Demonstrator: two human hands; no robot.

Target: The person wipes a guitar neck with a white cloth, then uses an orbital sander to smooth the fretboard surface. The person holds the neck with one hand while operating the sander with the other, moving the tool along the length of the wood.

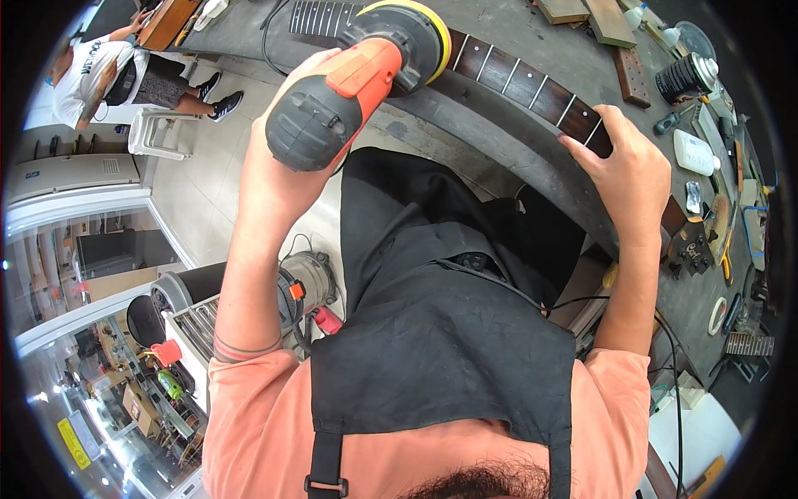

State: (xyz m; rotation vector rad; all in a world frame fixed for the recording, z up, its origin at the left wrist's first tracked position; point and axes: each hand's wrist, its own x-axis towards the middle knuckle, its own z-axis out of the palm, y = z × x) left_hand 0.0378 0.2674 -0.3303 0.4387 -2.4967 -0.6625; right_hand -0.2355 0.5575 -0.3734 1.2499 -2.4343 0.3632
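Right fingers [611, 125]: we record them parted moderately, thumb and index set on opposite long edges of a dark wooden fretboard [522, 81], holding its right end. From there the fretboard runs away to the left of these fingers, crossed by pale frets, along the near edge of a grey worktop [553, 51].

Left hand [287, 187]: we note it closed around an orange-and-black sander [366, 71], with most of its fingers hidden behind the tool. The yellow-rimmed disc [440, 37] is tilted over the fretboard, ahead and to the right of the left fingers; we cannot be sure from this angle whether it touches the wood.

Beyond the right fingers we log a drilled wooden block [632, 76] and a black can [686, 78]; just to their right, a white bottle [696, 153]. Far left of the left fingers, a person [100, 75] in a white shirt is near a white stool [158, 133].
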